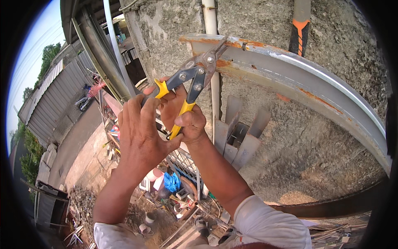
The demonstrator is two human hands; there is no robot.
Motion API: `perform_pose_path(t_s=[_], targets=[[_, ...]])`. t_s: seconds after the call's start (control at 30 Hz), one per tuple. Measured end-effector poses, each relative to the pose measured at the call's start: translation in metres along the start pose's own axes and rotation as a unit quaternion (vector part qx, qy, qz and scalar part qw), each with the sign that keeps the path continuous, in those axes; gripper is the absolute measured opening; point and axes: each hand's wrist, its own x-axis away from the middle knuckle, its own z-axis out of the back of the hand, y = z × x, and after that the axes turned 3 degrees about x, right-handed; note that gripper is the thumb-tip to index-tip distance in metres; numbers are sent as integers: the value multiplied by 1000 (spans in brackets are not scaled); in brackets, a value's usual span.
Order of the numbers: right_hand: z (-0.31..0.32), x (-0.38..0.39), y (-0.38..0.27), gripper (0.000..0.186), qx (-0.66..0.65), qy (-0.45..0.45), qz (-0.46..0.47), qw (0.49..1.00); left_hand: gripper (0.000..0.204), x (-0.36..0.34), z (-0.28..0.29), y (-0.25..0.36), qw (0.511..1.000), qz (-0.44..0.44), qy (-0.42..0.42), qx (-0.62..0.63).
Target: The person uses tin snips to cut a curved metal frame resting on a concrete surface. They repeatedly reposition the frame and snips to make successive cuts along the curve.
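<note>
A pair of tin snips [196,79] with yellow and dark grips is raised in front of me, its handles spread apart and its jaws pointing up and right. My right hand [191,124] grips the right handle, thumb across the yellow grip and other fingers partly hidden behind. My left hand [139,128] curls over the end of the left handle, its thumb close to the lower end of the right one. Behind the jaws runs the rusty top edge of a long grey steel beam [290,70]. Whether the jaws touch it I cannot tell.
A tool with an orange and black handle [299,39] shows above the beam against the rough concrete wall [298,137]. A white pipe [210,18] runs down that wall. Flat metal pieces [236,133] stand below the beam. Scrap and a blue plastic bag [171,181] lie underneath.
</note>
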Motion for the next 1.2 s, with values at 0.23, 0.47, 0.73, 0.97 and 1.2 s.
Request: perform_pose_path(t_s=[0.23, 0.47, 0.73, 0.97, 1.2], targets=[[-18, 6, 10, 110, -44, 23, -15, 999, 40, -8, 15, -35, 989, 71, -6, 132], [-37, 38, 27, 119, -52, 26, -82, 995, 20, 18, 34, -37, 998, 19, 26, 56], [-50, 61, 34, 113, -59, 94, -54, 992, 17, 32, 18, -43, 995, 21, 8, 93], [-41, 82, 22, 112, 81, 85, -99, 988, 24, 57, -11, -45, 963, 111, 36, 244], [-80, 136, -25, 112, 289, 28, -290, 912, 38, 144, -64, 17, 816, 283, 133, 485]])
